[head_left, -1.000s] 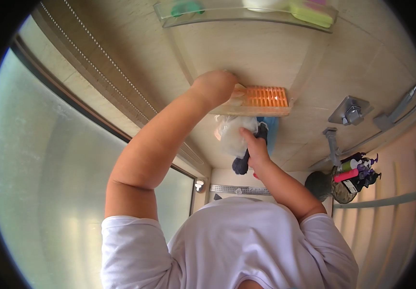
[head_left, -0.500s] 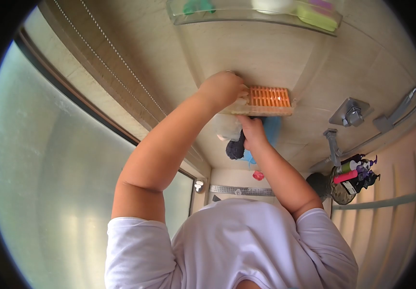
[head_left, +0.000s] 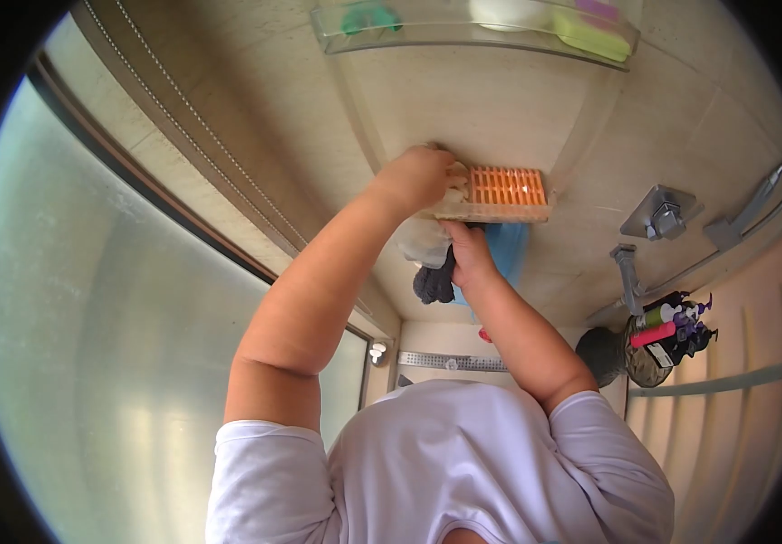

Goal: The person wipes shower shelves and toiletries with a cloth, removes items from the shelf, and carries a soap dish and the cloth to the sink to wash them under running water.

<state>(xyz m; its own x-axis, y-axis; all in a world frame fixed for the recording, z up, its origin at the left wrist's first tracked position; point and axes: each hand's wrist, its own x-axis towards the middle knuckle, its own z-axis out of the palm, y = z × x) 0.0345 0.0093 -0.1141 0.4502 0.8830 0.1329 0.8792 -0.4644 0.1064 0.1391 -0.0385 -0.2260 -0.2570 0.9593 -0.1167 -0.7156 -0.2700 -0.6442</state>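
My left hand [head_left: 416, 177] reaches to the left end of a clear wall shelf [head_left: 500, 214]. Its fingers are curled at a pale, crumpled thing [head_left: 456, 186], partly hidden by the hand. Beside them on the shelf lies an orange slatted rack [head_left: 507, 186]. Just below the shelf, my right hand [head_left: 471, 254] is closed around a dark grey cloth [head_left: 434, 281], its fingers mostly hidden. A whitish translucent bag [head_left: 421, 240] hangs left of the right hand. Behind that hand hangs a blue cloth [head_left: 507, 247].
Higher up, another clear shelf [head_left: 473, 43] carries a green item [head_left: 371, 16] and a yellow-green item [head_left: 590, 36]. To the right are a mixer tap [head_left: 665, 218], a hand shower [head_left: 744, 218] and a basket of pump bottles [head_left: 658, 335]. Frosted glass [head_left: 110, 317] stands at left.
The right hand and the grey cloth have shifted slightly left. The left hand stays at the shelf end, slightly lower. A red item below is now mostly hidden by the right arm.
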